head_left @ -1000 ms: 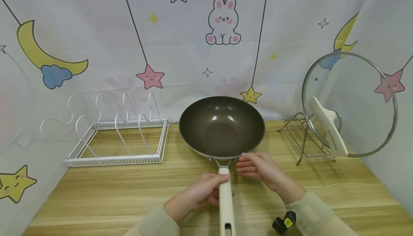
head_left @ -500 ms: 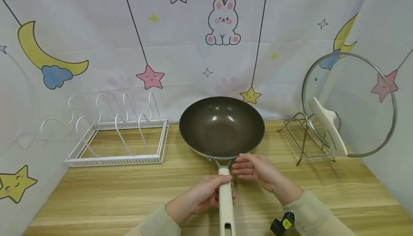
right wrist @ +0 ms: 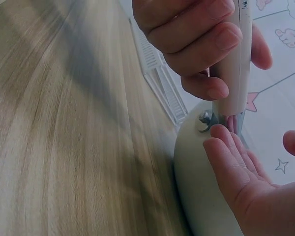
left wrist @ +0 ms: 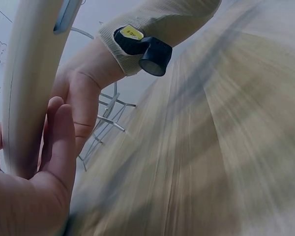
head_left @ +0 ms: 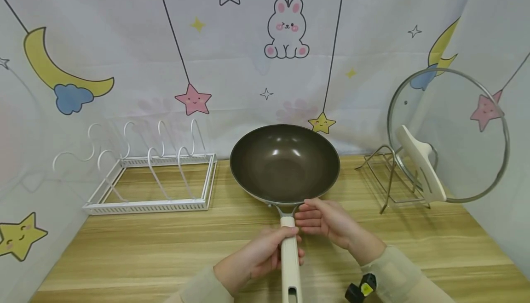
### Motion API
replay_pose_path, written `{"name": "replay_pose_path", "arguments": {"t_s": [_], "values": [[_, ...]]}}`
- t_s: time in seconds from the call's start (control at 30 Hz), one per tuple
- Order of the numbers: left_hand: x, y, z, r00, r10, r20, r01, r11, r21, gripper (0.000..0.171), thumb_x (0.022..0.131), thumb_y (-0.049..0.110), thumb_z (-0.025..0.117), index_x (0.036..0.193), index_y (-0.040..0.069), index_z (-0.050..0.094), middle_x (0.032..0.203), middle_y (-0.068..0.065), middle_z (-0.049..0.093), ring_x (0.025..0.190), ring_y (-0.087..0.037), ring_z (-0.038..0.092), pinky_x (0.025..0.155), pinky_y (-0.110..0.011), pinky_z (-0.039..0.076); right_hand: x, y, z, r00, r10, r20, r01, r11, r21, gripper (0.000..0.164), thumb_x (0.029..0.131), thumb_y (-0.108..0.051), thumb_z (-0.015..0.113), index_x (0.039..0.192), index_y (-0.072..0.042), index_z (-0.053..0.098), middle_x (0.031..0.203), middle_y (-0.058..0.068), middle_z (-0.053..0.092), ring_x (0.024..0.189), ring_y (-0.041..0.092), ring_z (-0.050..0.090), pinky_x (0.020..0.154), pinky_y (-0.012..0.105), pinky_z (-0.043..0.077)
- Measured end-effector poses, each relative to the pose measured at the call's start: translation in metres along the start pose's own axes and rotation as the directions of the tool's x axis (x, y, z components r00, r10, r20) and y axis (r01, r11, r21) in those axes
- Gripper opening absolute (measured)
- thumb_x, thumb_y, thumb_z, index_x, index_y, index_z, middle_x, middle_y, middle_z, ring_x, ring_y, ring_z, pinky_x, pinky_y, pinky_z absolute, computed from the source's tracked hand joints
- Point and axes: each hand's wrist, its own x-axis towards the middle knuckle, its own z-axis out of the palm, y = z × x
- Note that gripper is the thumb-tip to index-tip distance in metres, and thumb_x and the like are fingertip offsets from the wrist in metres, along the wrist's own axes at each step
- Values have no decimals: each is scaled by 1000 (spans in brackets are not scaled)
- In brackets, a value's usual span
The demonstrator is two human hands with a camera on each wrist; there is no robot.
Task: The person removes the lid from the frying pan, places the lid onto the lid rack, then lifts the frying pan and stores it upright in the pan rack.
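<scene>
A deep frying pan (head_left: 285,167), dark brown inside, is at the middle of the head view, its cream handle (head_left: 291,266) pointing toward me. My left hand (head_left: 262,254) grips that handle close to the pan, thumb on top and fingers curled beneath. In the right wrist view the pan's pale outer side (right wrist: 201,182) shows beside the wooden table. My right hand (head_left: 329,222) is at the near right of the pan, palm turned inward and fingers nearly straight. Its fingertips come right up to the metal joint between pan and handle, and its thumb overlaps the rim in the head view.
On the left of the wooden table (head_left: 145,248) stands a white wire rack (head_left: 149,206). A metal stand (head_left: 389,179) at the right bears a glass lid (head_left: 468,133) with a cream handle. A printed curtain (head_left: 240,54) hangs close behind the pan.
My right hand has shifted slightly left, closer to the handle's joint. My left hand keeps its grip with only a slight shift, and the pan stays in place.
</scene>
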Motion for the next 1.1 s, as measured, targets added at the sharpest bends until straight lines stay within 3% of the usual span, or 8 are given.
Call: {"name": "replay_pose_path", "arguments": {"t_s": [0.53, 0.83, 1.1], "values": [[2, -4, 6, 1000, 2, 26, 1, 995, -100, 21, 91, 30, 55, 88, 9, 55, 71, 0, 62, 65, -8, 63, 69, -25, 56, 3, 7, 4, 999, 49, 13, -51, 994, 101, 41, 96, -24, 47, 119, 10, 48, 95, 7, 66, 90, 16, 68, 85, 32, 56], [2, -5, 11, 1000, -3, -26, 0, 995, -101, 20, 91, 30, 55, 86, 11, 56, 69, 2, 62, 62, -8, 62, 65, -25, 56, 5, 10, 8, 997, 68, 45, -73, 990, 118, 46, 98, -26, 43, 124, 11, 40, 103, 9, 62, 94, 17, 65, 88, 30, 54], [3, -7, 15, 998, -3, -65, -4, 994, -108, 22, 90, 33, 56, 85, 12, 56, 68, 2, 61, 60, -8, 61, 61, -25, 55, 8, 11, 12, 997, 73, 40, -78, 988, 135, 34, 96, -23, 44, 115, 5, 45, 99, 9, 63, 90, 15, 66, 83, 27, 55]]}}
